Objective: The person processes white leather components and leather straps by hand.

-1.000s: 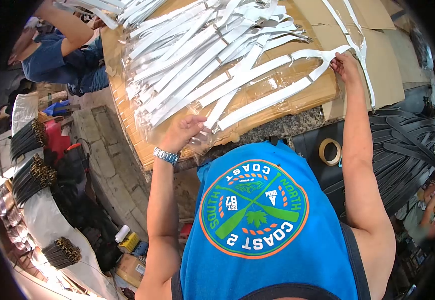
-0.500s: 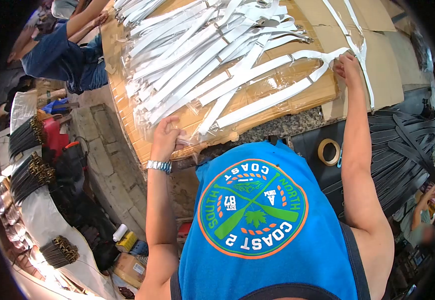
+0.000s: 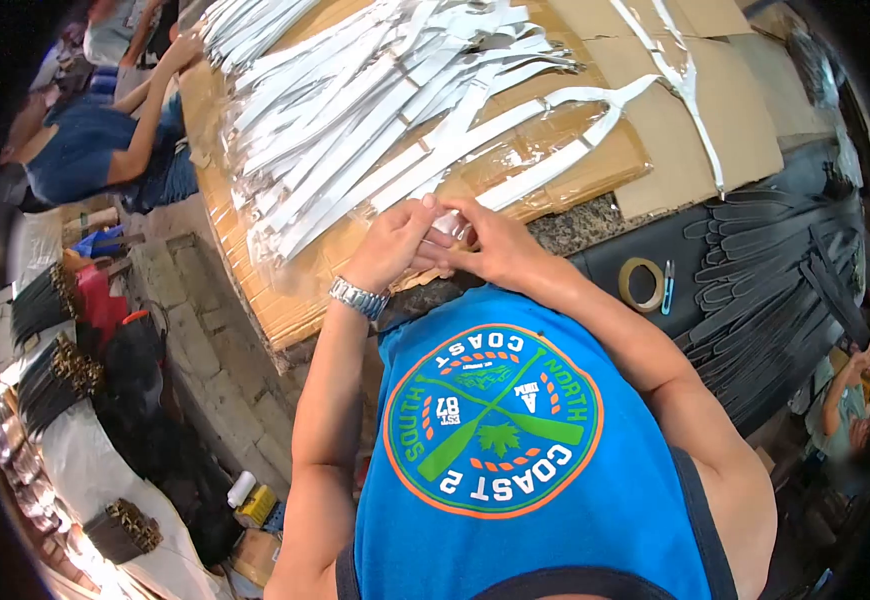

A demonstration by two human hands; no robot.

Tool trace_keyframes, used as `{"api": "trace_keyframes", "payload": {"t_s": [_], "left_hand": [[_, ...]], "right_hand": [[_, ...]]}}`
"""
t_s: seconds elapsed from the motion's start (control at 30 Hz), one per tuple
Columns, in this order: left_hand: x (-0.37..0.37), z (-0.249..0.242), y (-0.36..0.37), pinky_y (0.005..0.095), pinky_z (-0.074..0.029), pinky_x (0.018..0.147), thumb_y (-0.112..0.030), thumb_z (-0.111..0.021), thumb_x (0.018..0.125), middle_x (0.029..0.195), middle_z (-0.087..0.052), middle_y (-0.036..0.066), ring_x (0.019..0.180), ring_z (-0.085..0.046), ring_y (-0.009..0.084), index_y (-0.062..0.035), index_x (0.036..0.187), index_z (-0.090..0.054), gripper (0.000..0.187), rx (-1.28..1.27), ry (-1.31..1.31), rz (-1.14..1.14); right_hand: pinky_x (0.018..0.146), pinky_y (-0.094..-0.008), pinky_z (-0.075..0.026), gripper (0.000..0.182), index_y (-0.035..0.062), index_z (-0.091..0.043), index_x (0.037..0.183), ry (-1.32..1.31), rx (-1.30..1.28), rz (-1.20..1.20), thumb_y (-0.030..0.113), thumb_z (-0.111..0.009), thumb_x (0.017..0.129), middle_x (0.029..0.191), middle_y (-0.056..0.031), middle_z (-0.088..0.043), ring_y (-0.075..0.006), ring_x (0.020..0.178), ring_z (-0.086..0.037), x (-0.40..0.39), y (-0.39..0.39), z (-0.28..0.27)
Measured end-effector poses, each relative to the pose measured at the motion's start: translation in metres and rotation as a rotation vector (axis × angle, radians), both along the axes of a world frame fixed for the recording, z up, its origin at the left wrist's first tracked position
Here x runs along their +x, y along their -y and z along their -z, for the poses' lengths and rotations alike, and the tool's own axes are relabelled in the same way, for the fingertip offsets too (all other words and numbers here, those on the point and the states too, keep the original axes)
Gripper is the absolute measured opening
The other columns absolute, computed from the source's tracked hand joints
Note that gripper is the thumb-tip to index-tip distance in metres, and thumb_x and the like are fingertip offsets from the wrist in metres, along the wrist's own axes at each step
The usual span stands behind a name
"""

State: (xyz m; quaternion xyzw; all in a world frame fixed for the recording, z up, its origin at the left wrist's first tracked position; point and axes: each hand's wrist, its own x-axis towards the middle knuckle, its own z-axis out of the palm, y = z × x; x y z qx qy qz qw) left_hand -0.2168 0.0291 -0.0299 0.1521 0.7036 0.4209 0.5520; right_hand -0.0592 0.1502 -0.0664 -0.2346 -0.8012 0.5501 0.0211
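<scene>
At the near edge of the cardboard-covered table (image 3: 285, 320), my left hand (image 3: 395, 243) and my right hand (image 3: 495, 245) meet. Between their fingers is a small shiny clear piece, perhaps plastic, at the near end of a white strap (image 3: 545, 172). My left fingers are closed on it, and my right thumb and fingers curl round its other side. The strap runs up to a Y-shaped join at the right. Many white straps with metal clips (image 3: 355, 110) lie in a heap beyond my hands.
A tape roll (image 3: 641, 284) and small blue-handled snips (image 3: 667, 287) lie on a black surface at right, near black straps (image 3: 775, 290). Another white strap (image 3: 690, 95) rests on cardboard. A person in dark blue (image 3: 80, 150) is at left. Black bundles (image 3: 45, 305) sit beyond the paved floor.
My right hand has come from the strap's Y-shaped join down to my left hand. My left hand has shifted right and slightly up. The view has also moved a little.
</scene>
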Motion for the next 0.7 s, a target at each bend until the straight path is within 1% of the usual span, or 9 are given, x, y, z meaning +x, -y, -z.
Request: {"api": "trace_keyframes", "payload": {"t_s": [0.03,0.07,0.1,0.17,0.2,0.23,0.33,0.53,0.7], "left_hand": [[0.002,-0.002,-0.003,0.0305,-0.054,0.065,-0.044,-0.056,0.1,0.084,-0.069,0.01,0.075,-0.069,0.0181,0.0028,0.117,-0.059,0.05,0.001,-0.176,0.048],[0.003,-0.004,-0.009,0.0305,-0.054,0.065,-0.043,-0.056,0.1,0.082,-0.068,0.01,0.072,-0.068,0.0172,0.0032,0.117,-0.059,0.049,0.019,-0.351,0.1],[0.002,0.009,-0.003,0.0324,-0.052,0.062,-0.038,-0.057,0.098,0.079,-0.067,0.01,0.064,-0.065,0.0172,0.0038,0.116,-0.06,0.046,0.025,-0.478,0.064],[-0.007,0.048,0.017,0.0353,-0.052,0.071,-0.03,-0.07,0.09,0.094,-0.067,0.014,0.082,-0.064,0.021,0.0027,0.113,-0.064,0.04,0.079,-0.77,0.151],[0.003,0.04,0.021,0.0356,-0.052,0.077,-0.022,-0.076,0.083,0.102,-0.064,0.016,0.089,-0.062,0.024,0.0018,0.111,-0.066,0.038,0.107,-0.861,0.2],[0.006,0.049,0.028,0.0377,-0.052,0.078,-0.017,-0.079,0.078,0.103,-0.062,0.015,0.087,-0.061,0.0266,0.0004,0.106,-0.067,0.035,0.221,-0.881,0.233],[0.014,0.072,0.041,0.0398,-0.051,0.08,-0.014,-0.078,0.076,0.103,-0.062,0.015,0.087,-0.06,0.0294,-0.0015,0.104,-0.067,0.033,0.244,-0.882,0.323],[0.025,0.079,0.038,0.046,-0.049,0.082,-0.01,-0.075,0.077,0.108,-0.062,0.018,0.097,-0.06,0.0393,-0.0023,0.097,-0.065,0.024,0.17,-1.022,0.2],[0.036,0.077,0.027,0.0455,-0.042,0.089,-0.016,-0.076,0.079,0.116,-0.062,0.011,0.109,-0.058,0.032,-0.0089,0.098,-0.066,0.023,0.187,-1.163,0.228]], "right_hand": [[0.079,-0.04,-0.053,0.051,0.0083,-0.058,0.128,0.043,-0.015,0.02,0.027,-0.076,0.084,0.091,-0.0139,-0.068,-0.0289,0.086,-0.068,-0.001,-0.001,0.007],[0.075,-0.0418,-0.053,0.03,0.0067,-0.064,0.111,-0.029,0.019,0.054,0.025,-0.069,0.088,0.084,-0.0156,-0.069,-0.0313,0.079,-0.068,0.0,0.002,0.034],[0.074,-0.0419,-0.053,0.019,0.0053,-0.065,0.098,-0.002,0.024,0.079,0.023,-0.064,0.09,0.088,-0.0165,-0.069,-0.0337,0.083,-0.068,0.001,0.001,0.026],[0.074,-0.0471,-0.052,0.023,0.0082,-0.068,0.095,-0.062,0.006,0.12,0.029,-0.062,0.089,0.09,-0.0179,-0.07,-0.0384,0.087,-0.067,0.004,-0.002,0.043],[0.073,-0.047,-0.052,0.021,0.0081,-0.068,0.094,-0.076,-0.005,0.147,0.028,-0.063,0.088,0.09,-0.0173,-0.07,-0.0384,0.086,-0.066,0.005,-0.002,0.046],[0.072,-0.0473,-0.052,0.021,0.0083,-0.068,0.094,-0.068,-0.01,0.173,0.027,-0.063,0.087,0.089,-0.017,-0.069,-0.0383,0.085,-0.066,0.007,-0.003,0.044],[0.073,-0.0463,-0.052,0.021,0.0075,-0.067,0.095,-0.038,0.096,0.214,0.027,-0.062,0.088,0.089,-0.0167,-0.069,-0.0376,0.085,-0.066,0.014,-0.017,0.042],[0.074,-0.0466,-0.051,0.02,0.0089,-0.067,0.096,0.12,0.304,0.21,0.027,-0.06,0.089,0.089,-0.0156,-0.069,-0.0367,0.087,-0.066,0.013,-0.033,0.057],[0.077,-0.0502,-0.051,0.018,0.0064,-0.066,0.098,0.113,0.333,0.22,0.022,-0.059,0.091,0.093,-0.0181,-0.069,-0.0401,0.09,-0.065,0.017,-0.037,0.039]]}}
